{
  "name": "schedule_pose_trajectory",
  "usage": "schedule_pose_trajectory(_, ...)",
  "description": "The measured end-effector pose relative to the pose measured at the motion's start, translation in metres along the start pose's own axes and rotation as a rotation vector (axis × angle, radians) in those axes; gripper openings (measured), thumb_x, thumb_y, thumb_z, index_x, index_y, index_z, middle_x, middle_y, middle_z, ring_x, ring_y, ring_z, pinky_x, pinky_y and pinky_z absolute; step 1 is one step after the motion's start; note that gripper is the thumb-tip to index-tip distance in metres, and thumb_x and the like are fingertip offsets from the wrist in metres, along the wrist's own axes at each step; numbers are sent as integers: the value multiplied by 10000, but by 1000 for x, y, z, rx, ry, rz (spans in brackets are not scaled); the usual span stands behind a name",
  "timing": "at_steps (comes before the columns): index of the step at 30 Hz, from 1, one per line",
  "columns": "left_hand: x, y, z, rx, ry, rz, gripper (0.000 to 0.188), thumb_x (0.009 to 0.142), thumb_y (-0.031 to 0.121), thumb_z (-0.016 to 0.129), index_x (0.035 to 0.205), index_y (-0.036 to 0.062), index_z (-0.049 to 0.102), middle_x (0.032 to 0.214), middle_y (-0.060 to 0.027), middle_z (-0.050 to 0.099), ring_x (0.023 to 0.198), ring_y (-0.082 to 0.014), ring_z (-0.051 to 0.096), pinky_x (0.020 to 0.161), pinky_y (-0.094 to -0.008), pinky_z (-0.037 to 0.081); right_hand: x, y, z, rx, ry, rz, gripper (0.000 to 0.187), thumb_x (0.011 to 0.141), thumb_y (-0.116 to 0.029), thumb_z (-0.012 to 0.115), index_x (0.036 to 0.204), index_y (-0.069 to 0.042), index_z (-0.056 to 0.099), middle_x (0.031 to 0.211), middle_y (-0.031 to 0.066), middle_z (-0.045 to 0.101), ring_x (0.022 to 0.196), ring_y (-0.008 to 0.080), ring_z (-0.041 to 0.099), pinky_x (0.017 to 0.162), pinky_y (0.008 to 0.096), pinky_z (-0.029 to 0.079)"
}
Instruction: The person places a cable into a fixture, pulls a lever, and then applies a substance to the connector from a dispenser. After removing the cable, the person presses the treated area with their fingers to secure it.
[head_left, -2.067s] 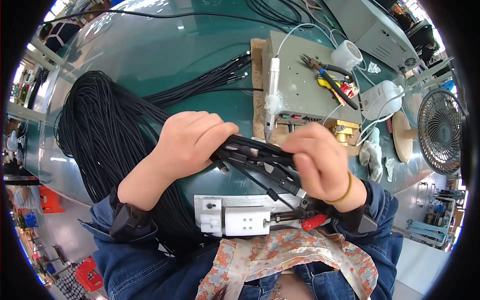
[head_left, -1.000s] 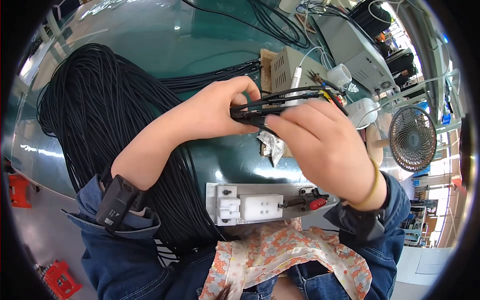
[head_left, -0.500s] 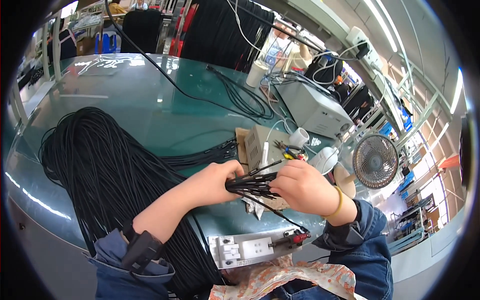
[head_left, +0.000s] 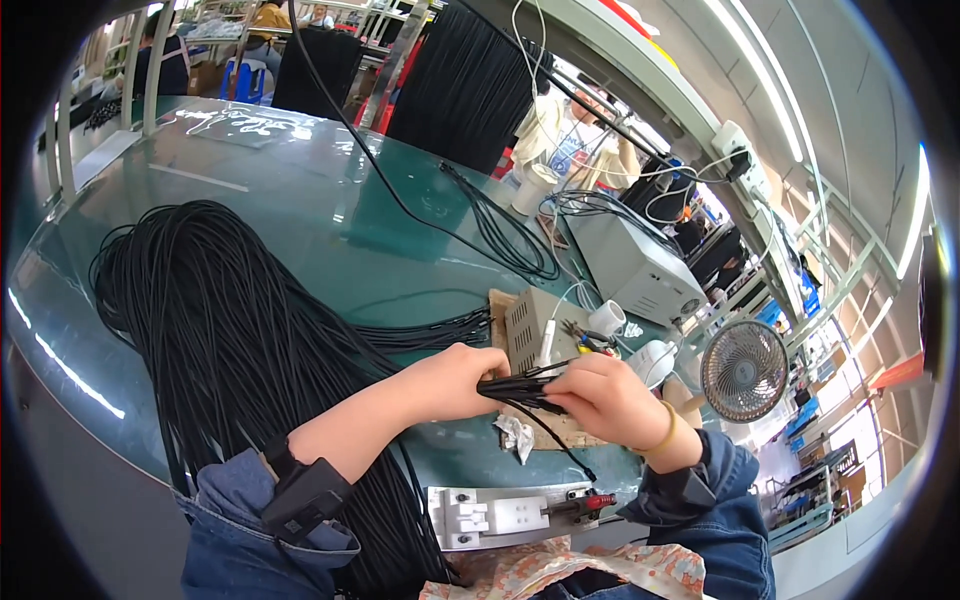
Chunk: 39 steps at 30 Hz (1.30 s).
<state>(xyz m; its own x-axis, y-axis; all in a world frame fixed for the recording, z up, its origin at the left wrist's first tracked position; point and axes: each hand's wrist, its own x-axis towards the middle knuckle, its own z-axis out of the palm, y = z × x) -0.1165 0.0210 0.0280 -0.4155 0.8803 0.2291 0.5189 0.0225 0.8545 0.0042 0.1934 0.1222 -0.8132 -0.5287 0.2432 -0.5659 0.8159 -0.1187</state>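
A bunch of thin black cables (head_left: 518, 391) runs between my two hands above the table. My left hand (head_left: 462, 383) is closed round it. At the cables' tips my right hand (head_left: 608, 402) has its fingers pinched together on the ends; the fingertips are partly hidden. One cable (head_left: 545, 432) droops from the bunch toward a white toggle-clamp fixture (head_left: 490, 517) with a red-handled clamp, just below my hands. Left of my forearm a big heap of black cable (head_left: 220, 320) covers the table and hangs over its near edge.
Beyond my hands stand a beige box (head_left: 530, 325), pliers (head_left: 582, 335) and a white cup (head_left: 606, 318). A larger grey machine (head_left: 640, 265) sits farther back. To the right is a small fan (head_left: 744, 370). A crumpled white scrap (head_left: 514, 436) lies near the fixture. Another person (head_left: 580, 140) is across the table.
The view has shifted, so most things sit a little differently in it. The cable ends, fanned out earlier, are now closer together between my hands.
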Motion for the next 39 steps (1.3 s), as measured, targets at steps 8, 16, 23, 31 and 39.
schedule_pose_trajectory(8,-2,4,-3,-74,104,66,200,817,168,642,883,-15,600,621,-102,562,563,-116,485,557,-288,420,-56,37,-25,140,264,450,277,746,15,659,1012,-27,596,842,87,632,767,199,607,661,295,476)
schedule_pose_trajectory(16,-6,6,-6,-242,265,-28,191,832,169,639,846,-15,590,605,-44,447,605,-69,392,553,-257,380,-14,-8,19,949,631,126,349,811,-49,640,1144,-16,542,868,114,618,703,158,582,647,270,477)
schedule_pose_trajectory(23,-4,3,4,149,302,196,183,784,175,670,818,15,589,664,-117,585,599,-252,579,572,-336,439,-23,3,21,747,591,234,190,824,-31,602,1007,17,583,815,111,600,680,170,568,608,274,458)
schedule_pose_trajectory(31,-6,7,14,188,397,232,183,733,140,673,857,40,584,708,-121,601,679,-311,600,580,-381,460,-15,7,14,179,650,-6,109,830,-69,565,891,19,585,736,94,549,672,204,518,623,291,420)
schedule_pose_trajectory(39,-8,14,25,281,399,327,234,695,128,678,890,47,578,746,-97,613,687,-294,606,588,-372,478,-18,9,20,-95,709,-132,293,844,-283,534,939,-10,577,849,147,545,749,278,514,718,381,420)
